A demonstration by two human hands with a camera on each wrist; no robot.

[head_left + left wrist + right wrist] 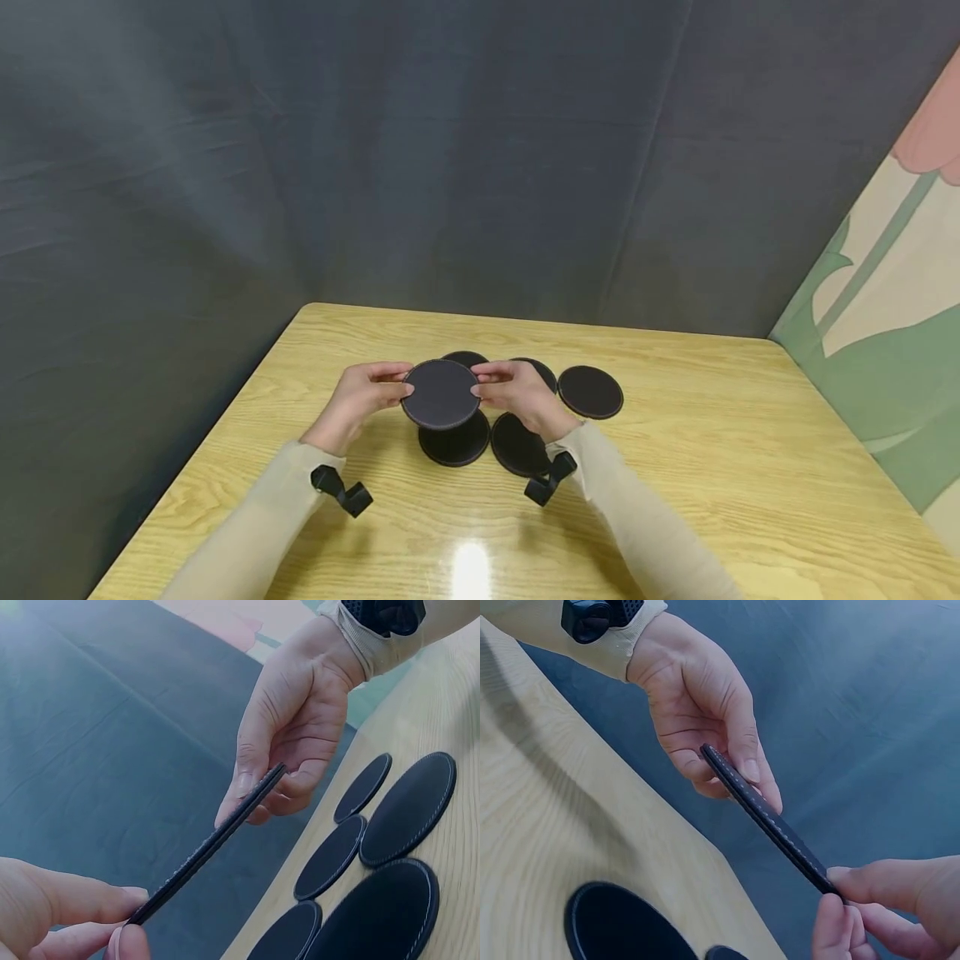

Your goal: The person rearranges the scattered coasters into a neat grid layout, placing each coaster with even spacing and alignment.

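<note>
Raised over the table is a round black coaster (pixel 440 394) with pale stitching round its rim. Its left side is pinched by my left hand (pixel 357 402), thumb on the near face and fingers behind. My right hand (pixel 525 396) grips the opposite side in the same way. Seen edge-on in the left wrist view, the coaster (pixel 206 847) is tilted and its edge shows two thin dark layers pressed together. Below it, one coaster (pixel 454 444) lies flat, and another coaster (pixel 516 446) lies beside it, partly covered by my right wrist.
Farther back on the wooden table (pixel 712 433) lie a partly hidden coaster (pixel 465 357), another coaster (pixel 545 373) behind my right hand, and a fully visible coaster (pixel 591 392) at the right. A dark cloth (pixel 480 167) hangs behind the table. A floral-patterned surface (pixel 900 333) borders the right side.
</note>
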